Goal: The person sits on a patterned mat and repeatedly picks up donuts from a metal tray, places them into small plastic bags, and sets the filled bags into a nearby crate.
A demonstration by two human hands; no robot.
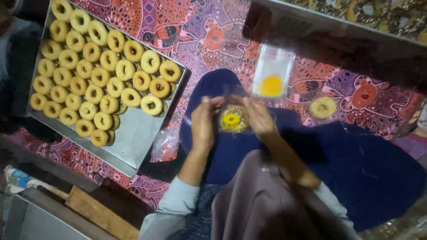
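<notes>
My left hand (203, 123) and my right hand (259, 119) both grip a small clear plastic bag (233, 119) over my dark blue lap. Inside the bag sits one ring-shaped cookie with a yellow printed circle in front of it. A large metal tray (133, 142) lies to my left, with several rows of golden ring cookies (95, 75) filling its far part. One loose ring cookie (323, 107) rests on the patterned cloth to my right. A stack of clear bags with a yellow mark (272, 73) lies just beyond my hands.
A purple and red patterned cloth (200, 31) covers the floor. Crumpled clear plastic (165, 146) lies beside the tray's near corner. A wooden plank (100, 215) and grey board lie at the lower left. A dark ledge (338, 35) runs along the top right.
</notes>
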